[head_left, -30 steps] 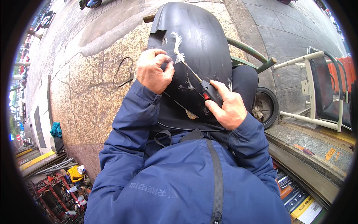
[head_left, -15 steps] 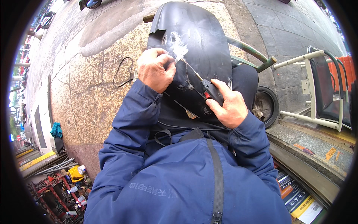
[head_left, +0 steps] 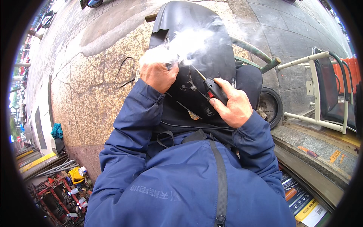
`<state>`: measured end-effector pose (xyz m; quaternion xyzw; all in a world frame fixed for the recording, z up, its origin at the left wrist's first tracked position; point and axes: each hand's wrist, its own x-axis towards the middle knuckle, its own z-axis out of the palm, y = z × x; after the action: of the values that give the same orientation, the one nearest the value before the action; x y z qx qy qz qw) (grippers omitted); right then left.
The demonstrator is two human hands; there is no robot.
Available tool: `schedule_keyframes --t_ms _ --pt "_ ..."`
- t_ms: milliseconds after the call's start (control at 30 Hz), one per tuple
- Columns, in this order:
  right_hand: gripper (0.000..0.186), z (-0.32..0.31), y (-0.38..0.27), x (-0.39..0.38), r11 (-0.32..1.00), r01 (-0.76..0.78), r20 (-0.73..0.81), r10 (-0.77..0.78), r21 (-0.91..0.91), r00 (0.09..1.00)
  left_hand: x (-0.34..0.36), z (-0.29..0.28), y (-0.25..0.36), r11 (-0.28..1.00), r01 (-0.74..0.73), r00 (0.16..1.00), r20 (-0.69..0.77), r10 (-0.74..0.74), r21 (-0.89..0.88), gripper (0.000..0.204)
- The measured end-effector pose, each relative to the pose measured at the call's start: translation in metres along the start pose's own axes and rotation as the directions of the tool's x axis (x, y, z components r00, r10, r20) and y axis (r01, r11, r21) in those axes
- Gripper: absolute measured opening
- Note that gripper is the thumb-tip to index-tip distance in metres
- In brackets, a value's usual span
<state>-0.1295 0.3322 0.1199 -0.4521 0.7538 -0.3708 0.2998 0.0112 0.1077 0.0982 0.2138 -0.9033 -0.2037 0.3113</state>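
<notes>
A curved black plastic panel (head_left: 217,49) rests over my lap, its surface scuffed and marked by a pale rough crack line (head_left: 191,81). My right hand (head_left: 238,109) is closed around the black handle of a soldering iron (head_left: 215,92) with a red switch. The iron's thin metal shaft points up and left, its tip lost in thick white smoke (head_left: 189,42). At the panel's left side my left hand (head_left: 157,76) is closed in a pinch close to the tip. Smoke covers part of its fingers, and whatever they hold cannot be made out.
Beyond the panel stands a greenish tubular frame (head_left: 251,48). To the right are a small black tyre (head_left: 278,108) and a pale metal-framed chair (head_left: 317,87). A thin black cord loop (head_left: 118,75) lies on the stone ground. Red metal racks with tools (head_left: 56,196) sit at lower left.
The smoke has grown much thicker and spread over the panel and my left fingers. My right hand and the soldering iron have shifted slightly toward the lower right.
</notes>
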Motion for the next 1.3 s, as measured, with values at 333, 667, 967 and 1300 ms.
schedule_keyframes --t_ms 333,667,967,1300 --pt "0.054 0.0044 0.008 -0.0023 0.995 0.081 -0.051 -0.084 -0.061 0.995 -0.0064 0.0054 -0.0095 0.996 -0.02 1.0 -0.006 0.02 0.092 0.014" --pt "0.056 0.007 0.0034 -0.0053 0.996 0.081 -0.037 -0.08 0.024 0.996 -0.0067 0.0052 -0.0073 0.997 0.023 0.999 -0.031 -0.021 0.07 0.01" --pt "0.055 0.008 0.0069 -0.0046 0.994 0.105 -0.052 -0.105 -0.014 0.993 -0.0067 0.006 -0.0096 0.996 -0.008 1.0 -0.017 0.009 0.092 0.009" --pt "0.053 0.0079 0.007 -0.0045 0.995 0.096 -0.057 -0.096 -0.004 0.994 -0.0059 0.0047 -0.006 0.996 -0.002 1.0 -0.021 0.004 0.091 0.01"
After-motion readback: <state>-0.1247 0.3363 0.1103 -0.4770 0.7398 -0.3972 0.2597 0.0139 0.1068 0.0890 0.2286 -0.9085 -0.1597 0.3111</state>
